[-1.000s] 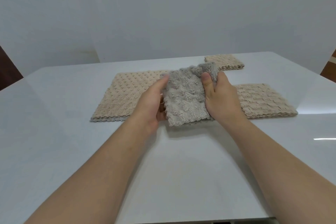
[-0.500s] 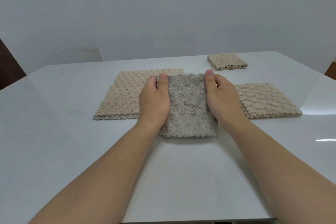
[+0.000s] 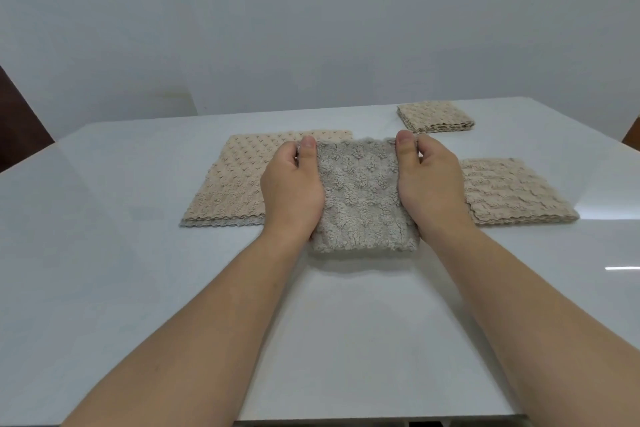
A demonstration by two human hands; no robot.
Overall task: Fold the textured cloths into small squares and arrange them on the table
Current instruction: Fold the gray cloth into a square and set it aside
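Both hands grip one grey cloth [image 3: 362, 198], which is folded to a small, roughly square pad and sits at the middle of the white table [image 3: 104, 253], right in front of the person. The left hand [image 3: 292, 189] holds the pad's edge at 9 o'clock and the right hand [image 3: 431, 187] holds the edge at 3 o'clock, so the two face each other with the fluffy top of the cloth bare between them. Each thumb lies flat on top near the far corners, the left thumb [image 3: 307, 149] at about 11 o'clock of the pad and the right thumb [image 3: 405, 146] at about 1 o'clock. The other fingers curl down around the sides and go out of sight under the cloth. Neither hand is spread wide; both are closed on the pad. Its near edge is low at the tabletop with a thin shadow under it, and I cannot tell whether it rests there or is just lifted. At 9 to 10 o'clock of the pad, partly behind the left hand, lies a large flat pile of beige cloths [image 3: 232, 184]. At 3 o'clock, just past the right hand, lies a narrower beige stack [image 3: 512, 192]. At 1 o'clock, farther back on the table and apart from both, sits a small folded beige square [image 3: 434, 116].
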